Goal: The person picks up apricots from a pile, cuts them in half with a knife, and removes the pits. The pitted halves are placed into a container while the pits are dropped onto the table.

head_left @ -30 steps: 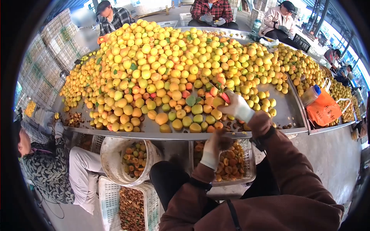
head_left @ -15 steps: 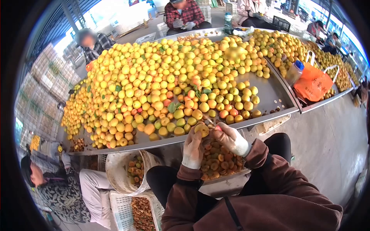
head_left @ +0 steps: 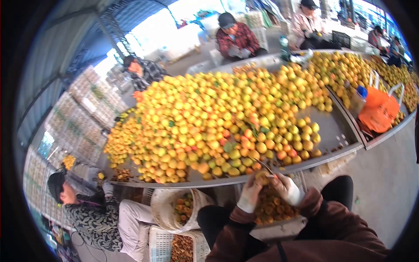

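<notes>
My left hand [head_left: 249, 195], in a white glove, holds a yellow-orange apricot [head_left: 262, 178] just below the table's front edge. My right hand [head_left: 286, 188], also gloved, grips a small knife [head_left: 263, 167] whose blade rests against the top of that apricot. Both hands meet over a white crate of cut apricot halves [head_left: 271, 208] that sits on my lap. A large heap of yellow and orange apricots [head_left: 227, 113] covers the metal table [head_left: 332, 131] in front of me.
A white bucket [head_left: 166, 209] with fruit pieces and a white crate of pits [head_left: 181, 244] stand at lower left. A seated person [head_left: 87, 209] works at my left; three others sit across the table. An orange bag [head_left: 379, 111] and a bottle [head_left: 358, 99] lie at right.
A second ago my right hand reached into the heap while the left stayed over the crate. Both hands have since come together on one apricot, and the view has tilted upward.
</notes>
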{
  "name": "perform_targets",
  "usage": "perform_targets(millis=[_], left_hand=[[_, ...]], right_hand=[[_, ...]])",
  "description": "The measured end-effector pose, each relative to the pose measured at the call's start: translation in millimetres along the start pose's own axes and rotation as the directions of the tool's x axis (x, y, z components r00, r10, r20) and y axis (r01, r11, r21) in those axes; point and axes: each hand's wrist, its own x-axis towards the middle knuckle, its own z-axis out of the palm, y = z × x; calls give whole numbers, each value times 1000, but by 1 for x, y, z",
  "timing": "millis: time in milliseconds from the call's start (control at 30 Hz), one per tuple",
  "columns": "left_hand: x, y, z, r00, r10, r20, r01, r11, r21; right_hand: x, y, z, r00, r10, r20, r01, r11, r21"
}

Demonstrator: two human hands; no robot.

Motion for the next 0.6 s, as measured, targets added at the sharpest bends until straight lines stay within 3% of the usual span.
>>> perform_targets(millis=[33,67,100,133,200,333,400,433,533,600], left_hand=[[3,-9,-9,1000,21,15,-21,998,54],[1,-9,-11,997,83,-1,-81,981,175],[1,-5,-14,995,95,24,-97,967,234],[2,-4,-16,994,97,46,-106,953,285],[2,-7,-20,993,111,48,-120,957,264],[4,-17,-34,997,75,-7,-70,964,255],[3,-17,-35,996,90,-20,-80,950,302],[3,-13,-36,997,75,-27,-63,948,313],[7,-10,-40,997,73,-20,-62,940,335],[5,-9,-40,976,217,-15,-175,824,540]], right_hand=[[-3,7,2,1000,6,24,-8,993,115],[-2,7,3,999,-31,4,31,999,-7],[2,38,15,990,-101,-94,113,985,130],[1,28,15,993,-84,-78,86,996,31],[-1,11,19,994,106,-38,-101,988,113],[9,57,36,992,100,-83,-82,977,199],[10,68,41,977,206,-56,-165,896,412],[5,30,36,953,303,6,-291,909,298],[9,52,45,969,240,-64,-215,940,266],[14,81,50,965,260,-35,-229,901,369]])
